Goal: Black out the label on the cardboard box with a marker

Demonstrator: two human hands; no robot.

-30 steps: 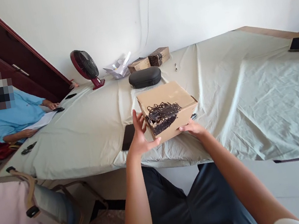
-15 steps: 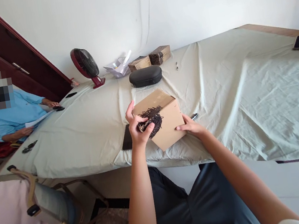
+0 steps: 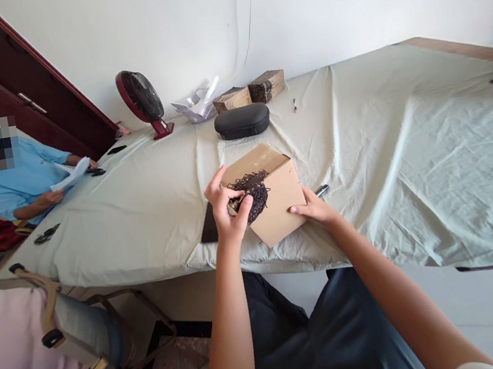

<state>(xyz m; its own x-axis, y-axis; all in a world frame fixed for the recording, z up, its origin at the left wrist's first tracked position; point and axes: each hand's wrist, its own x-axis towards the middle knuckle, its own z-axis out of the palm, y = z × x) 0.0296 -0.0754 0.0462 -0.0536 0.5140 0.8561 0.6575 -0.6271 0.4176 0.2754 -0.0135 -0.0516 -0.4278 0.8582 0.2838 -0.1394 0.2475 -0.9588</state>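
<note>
A tan cardboard box (image 3: 280, 204) is held tilted over the near edge of the cloth-covered table. Dark scribbled marks (image 3: 255, 198) cover its left corner and run onto two faces. My left hand (image 3: 228, 209) is at that corner, thumb and index finger pinched close together; whatever lies between the fingertips is too small to make out. My right hand (image 3: 315, 206) grips the box's lower right side, its thumb on the front face. A dark flat object (image 3: 208, 225) lies left of the box, partly hidden by my left hand. A marker (image 3: 322, 190) rests beyond my right hand.
Behind the box stand a black case (image 3: 242, 121), two marked boxes (image 3: 267, 86), a plastic basket (image 3: 197, 110) and a red fan (image 3: 144, 101). A small pen (image 3: 294, 105) lies further right. A person in blue (image 3: 39, 173) sits at the left; a chair (image 3: 50, 303) is nearer.
My left thumb and index finger have shifted slightly at the marked corner. The person in blue has raised the white paper. The view has moved a little.
</note>
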